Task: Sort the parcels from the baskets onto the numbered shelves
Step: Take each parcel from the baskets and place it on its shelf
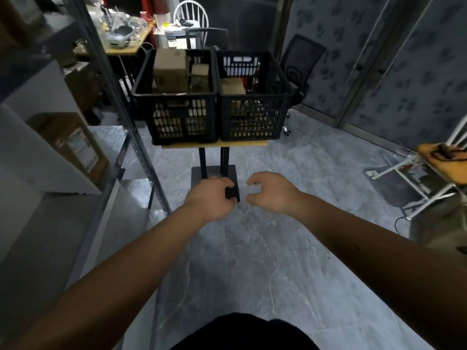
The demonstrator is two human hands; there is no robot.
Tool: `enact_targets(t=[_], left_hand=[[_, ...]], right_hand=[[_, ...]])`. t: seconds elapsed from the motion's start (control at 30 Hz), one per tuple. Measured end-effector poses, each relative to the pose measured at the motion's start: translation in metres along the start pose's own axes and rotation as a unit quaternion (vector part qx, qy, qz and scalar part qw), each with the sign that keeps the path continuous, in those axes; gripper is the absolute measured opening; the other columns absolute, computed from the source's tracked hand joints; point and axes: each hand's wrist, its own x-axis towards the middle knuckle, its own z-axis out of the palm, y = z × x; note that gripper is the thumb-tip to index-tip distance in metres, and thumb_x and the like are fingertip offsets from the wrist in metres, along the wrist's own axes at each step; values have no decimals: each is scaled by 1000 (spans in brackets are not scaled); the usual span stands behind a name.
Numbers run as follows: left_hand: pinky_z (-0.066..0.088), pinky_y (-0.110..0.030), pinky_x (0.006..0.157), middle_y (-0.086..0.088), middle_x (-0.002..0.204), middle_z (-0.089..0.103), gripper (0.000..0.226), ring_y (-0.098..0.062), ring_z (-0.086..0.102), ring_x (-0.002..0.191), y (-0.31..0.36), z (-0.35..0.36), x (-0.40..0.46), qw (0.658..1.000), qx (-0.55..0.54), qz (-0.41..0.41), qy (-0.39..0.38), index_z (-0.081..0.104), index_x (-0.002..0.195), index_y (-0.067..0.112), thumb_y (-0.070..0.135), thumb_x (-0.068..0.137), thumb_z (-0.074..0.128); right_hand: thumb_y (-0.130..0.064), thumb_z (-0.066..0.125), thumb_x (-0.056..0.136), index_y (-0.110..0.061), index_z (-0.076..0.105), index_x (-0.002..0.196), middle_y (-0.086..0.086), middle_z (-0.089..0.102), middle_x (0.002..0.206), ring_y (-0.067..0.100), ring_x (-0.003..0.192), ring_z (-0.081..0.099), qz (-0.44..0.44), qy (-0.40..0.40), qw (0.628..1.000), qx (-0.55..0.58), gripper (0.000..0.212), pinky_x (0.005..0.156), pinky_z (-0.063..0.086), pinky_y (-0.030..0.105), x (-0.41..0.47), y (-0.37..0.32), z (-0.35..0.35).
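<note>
In front of the baskets (212, 97), where the parcels (171, 69) sit, a small black thing (231, 192) is held by the left hand (209, 198), the right hand (271, 192) is loosely curled and empty, and a parcel could be dropped if grabbed one-handed.

In the upper middle of the frame we see two baskets side by side on a small table (214, 143), the left basket (174, 97) touching the right basket (254, 97). Parcels (171, 70) stand in both. The shelves (75, 147) fill the left edge, with a box (68, 145) on one. Behind the baskets, top centre, stands a chair (190, 16); an office chair (300, 61) sits to their right.
</note>
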Motion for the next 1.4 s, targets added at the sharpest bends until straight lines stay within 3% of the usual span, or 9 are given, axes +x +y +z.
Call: enact_targets(t=[0.23,0.47,0.6,0.67,0.87,1.1,1.23,1.3,1.4], left_hand=[[54,-30,92,3,134,61,48,-19,60,121,0,-30,80,999,16,36,6,62,139,35,44,92,65],[53,-33,99,4,141,58,49,-19,58,124,17,-55,174,998,18,42,30,58,144,30,40,96,65],[57,-40,94,2,128,60,50,-21,63,114,30,-76,235,997,35,36,55,61,141,28,42,93,68],[56,-38,93,2,127,59,51,-21,62,113,37,-89,265,997,39,24,54,60,141,29,42,94,69],[50,-32,99,3,140,59,50,-18,59,122,44,-119,345,996,-1,-9,91,58,144,31,43,97,69],[46,-28,89,4,127,63,44,-14,59,111,55,-134,426,991,-68,-51,101,63,139,26,37,97,70],[52,-31,85,4,122,67,43,-15,61,104,41,-139,480,988,-80,-112,75,65,135,27,39,95,71],[48,-26,72,6,117,64,48,-9,60,91,29,-138,509,986,-78,-137,61,62,139,26,40,94,72],[47,-26,74,6,114,61,61,-11,58,91,12,-133,555,984,-71,-162,20,55,146,22,40,92,75]], right_hand=[[-41,73,93,-24,60,138,-1,59,135,18,115,58,12,16,1000,3,50,96,51,34,70,11,-29],[-41,72,92,-25,60,140,-2,59,137,17,118,59,-6,32,999,4,53,99,53,36,157,35,-73],[-34,70,92,-23,66,126,-3,65,121,18,104,63,-35,27,999,-13,36,88,56,35,217,47,-114],[-35,70,91,-22,69,120,-3,68,116,20,105,65,-44,20,999,-13,32,90,57,39,247,55,-136],[-41,74,92,-24,62,138,-2,63,132,17,116,61,-72,12,997,10,50,101,54,39,331,78,-194],[-33,72,97,-24,65,132,2,64,131,13,105,61,-85,34,992,90,37,86,47,26,417,93,-235],[-33,73,97,-19,60,141,3,63,134,15,104,64,-67,21,993,92,47,79,50,23,470,106,-246],[-34,73,96,-19,60,141,2,65,130,13,97,65,-57,6,995,82,49,70,49,20,498,110,-246],[-33,74,95,-18,62,136,2,69,117,14,88,69,-41,-3,997,71,45,78,61,33,539,112,-244]])
